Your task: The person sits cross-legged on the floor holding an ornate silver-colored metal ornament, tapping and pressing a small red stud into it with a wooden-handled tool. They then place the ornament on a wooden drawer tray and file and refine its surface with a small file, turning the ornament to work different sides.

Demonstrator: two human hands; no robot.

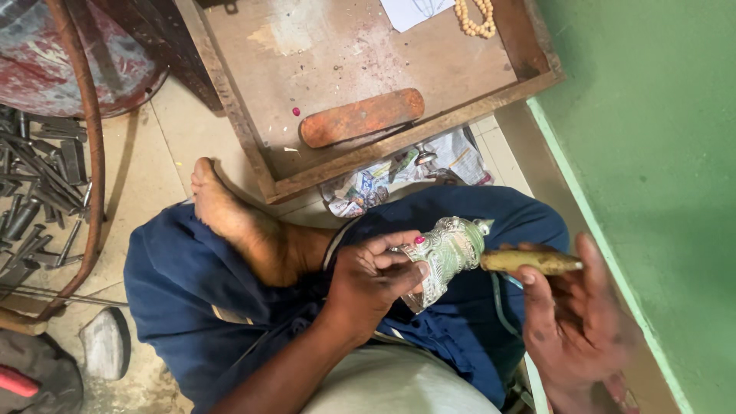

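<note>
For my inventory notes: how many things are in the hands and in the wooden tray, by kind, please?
Silver ornament, in left hand: 1
Yellowish tool, in right hand: 1
Orange wooden block in tray: 1
Bead string: 1
Paper: 1
Total: 5

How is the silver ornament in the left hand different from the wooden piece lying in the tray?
The silver ornament is pale, shiny and covered in raised patterns; the wooden piece is orange-brown, plain and smooth. The ornament is held in the left hand above the lap, touched by a stick in the right hand; the wooden piece lies flat and untouched in the tray. Both are longer than they are wide.
</note>
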